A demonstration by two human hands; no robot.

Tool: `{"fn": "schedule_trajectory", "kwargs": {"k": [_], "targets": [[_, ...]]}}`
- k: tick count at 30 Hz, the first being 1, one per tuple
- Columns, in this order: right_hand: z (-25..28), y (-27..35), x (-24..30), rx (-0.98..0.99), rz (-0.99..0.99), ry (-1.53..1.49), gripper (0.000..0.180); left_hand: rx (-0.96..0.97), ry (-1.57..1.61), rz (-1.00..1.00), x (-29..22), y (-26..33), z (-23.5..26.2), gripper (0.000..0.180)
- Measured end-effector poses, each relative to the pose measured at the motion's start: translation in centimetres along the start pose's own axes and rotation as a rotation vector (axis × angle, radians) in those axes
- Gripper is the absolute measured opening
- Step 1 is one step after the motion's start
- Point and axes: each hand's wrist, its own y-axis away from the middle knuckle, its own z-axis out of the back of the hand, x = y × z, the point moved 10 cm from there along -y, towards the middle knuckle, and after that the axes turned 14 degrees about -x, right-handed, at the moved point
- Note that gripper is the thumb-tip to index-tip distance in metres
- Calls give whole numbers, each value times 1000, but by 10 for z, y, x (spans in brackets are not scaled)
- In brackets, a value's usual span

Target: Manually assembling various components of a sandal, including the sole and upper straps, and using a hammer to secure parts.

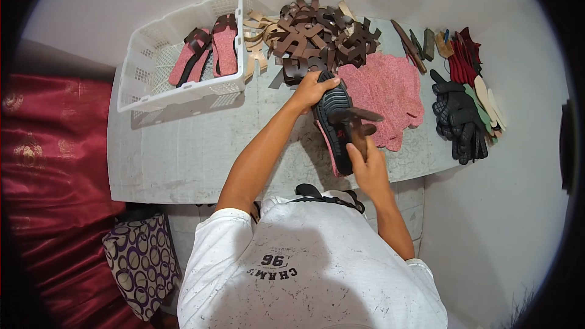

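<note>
My left hand [312, 91] is closed around the upper end of a sandal [333, 99], thumb on its black ridged sole. The sandal is tilted sole-up, and a strip of pink insole shows along its left edge. In my right hand [370, 169] is a hammer [358, 131], gripped by its brown wooden handle. The hammer's dark head lies over the middle of the sole and hides part of it; whether it touches cannot be made out. Close to the right of the sandal lies a pile of pink insoles [390, 94].
A white plastic crate [183, 99] at the back left holds finished-looking pink sandals [225, 55]. Brown cut strap pieces [317, 33] are heaped at the back. Black soles [457, 116], red pieces [463, 61] and hand tools [409, 45] lie along the right wall on the grey table [183, 158].
</note>
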Motion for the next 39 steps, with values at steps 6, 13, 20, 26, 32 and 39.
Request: {"fn": "schedule_trajectory", "kwargs": {"k": [6,13,20,26,32,39], "targets": [[38,22,23,-222,168,-292,20,-9,23,5,7,-2,2,18],[1,8,-12,4,7,18,23,-26,34,-26,-2,3,2,20],[37,22,13,-185,105,-264,22,-54,53,14,4,0,4,19],[3,16,-24,-95,132,71,24,-42,34,-40,-2,4,-1,16],[24,0,9,-66,-28,-48,16,-31,45,-37,1,5,4,22],[-7,-14,6,-114,131,153,27,-28,24,-63,-5,5,-3,21]]}}
